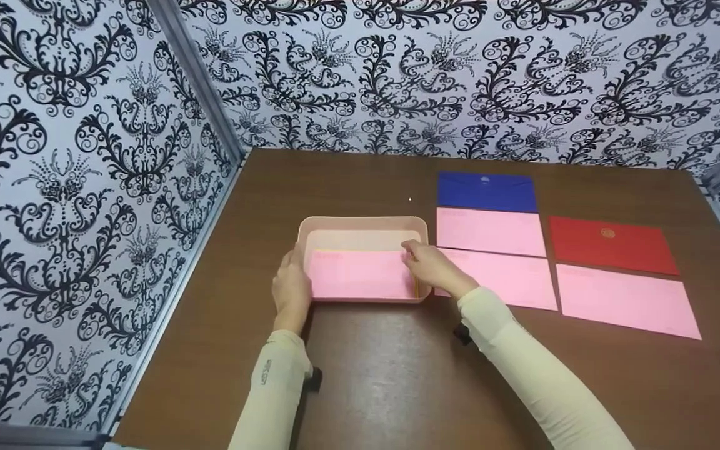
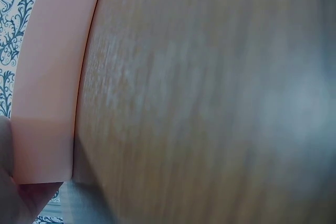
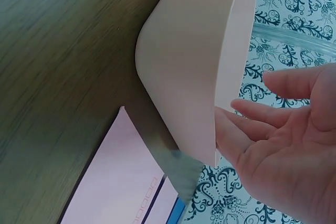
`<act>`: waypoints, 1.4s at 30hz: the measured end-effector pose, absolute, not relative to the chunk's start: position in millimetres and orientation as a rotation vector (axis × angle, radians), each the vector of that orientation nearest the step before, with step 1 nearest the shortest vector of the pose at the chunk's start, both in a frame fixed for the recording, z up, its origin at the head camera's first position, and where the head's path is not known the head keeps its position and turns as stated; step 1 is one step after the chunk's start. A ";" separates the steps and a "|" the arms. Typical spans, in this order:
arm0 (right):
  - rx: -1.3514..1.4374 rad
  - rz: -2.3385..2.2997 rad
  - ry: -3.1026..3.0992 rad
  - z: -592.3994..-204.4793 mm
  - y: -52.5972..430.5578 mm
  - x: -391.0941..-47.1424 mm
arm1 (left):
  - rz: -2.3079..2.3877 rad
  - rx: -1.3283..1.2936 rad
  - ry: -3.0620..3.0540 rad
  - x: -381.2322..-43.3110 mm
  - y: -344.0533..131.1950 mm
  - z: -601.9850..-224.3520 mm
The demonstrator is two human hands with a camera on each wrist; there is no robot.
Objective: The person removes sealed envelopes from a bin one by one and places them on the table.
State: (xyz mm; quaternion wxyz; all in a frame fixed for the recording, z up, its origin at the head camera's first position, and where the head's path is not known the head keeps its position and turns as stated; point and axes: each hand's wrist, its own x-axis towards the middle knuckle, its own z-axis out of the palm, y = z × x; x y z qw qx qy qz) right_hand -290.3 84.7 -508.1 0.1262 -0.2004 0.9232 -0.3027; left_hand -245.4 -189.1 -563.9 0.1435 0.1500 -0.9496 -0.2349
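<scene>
A shallow light-pink tray (image 1: 363, 223) with rounded corners sits on the table. Inside it lies a pink envelope (image 1: 360, 276), its long side along the near wall, with a thin yellow edge showing from under it. My left hand (image 1: 291, 287) holds the tray's left wall; in the left wrist view only part of that hand shows, at the tray's corner. Over the right wall reaches my right hand (image 1: 434, 267), its fingertips inside the rim near the envelope's right end. In the right wrist view the fingers (image 3: 257, 113) are loosely extended, thumb apart.
Right of the tray, a blue envelope (image 1: 486, 192) and two pink envelopes (image 1: 491, 231) lie in a column. Farther right are a red envelope (image 1: 613, 247) and a pink envelope (image 1: 629, 301). Patterned panels (image 1: 460, 81) stand behind and to the left of the brown table (image 1: 372, 375).
</scene>
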 end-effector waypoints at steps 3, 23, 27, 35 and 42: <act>-0.564 -0.870 2.688 -508.2 82.9 -290.8 | -0.676 0.431 -2.739 -245.3 -188.7 -563.4; -0.572 -0.746 2.640 -510.3 69.5 -296.9 | -0.675 0.425 -2.753 -244.6 -188.4 -562.3; -0.602 -0.725 2.645 -511.1 68.9 -298.6 | -0.672 0.436 -2.761 -245.1 -188.0 -562.2; -0.607 -0.784 2.720 -515.1 68.8 -300.8 | -0.680 0.442 -2.767 -244.8 -188.0 -560.9; -0.586 -0.940 2.773 -517.1 71.0 -299.5 | -0.690 0.431 -2.746 -244.0 -188.3 -561.3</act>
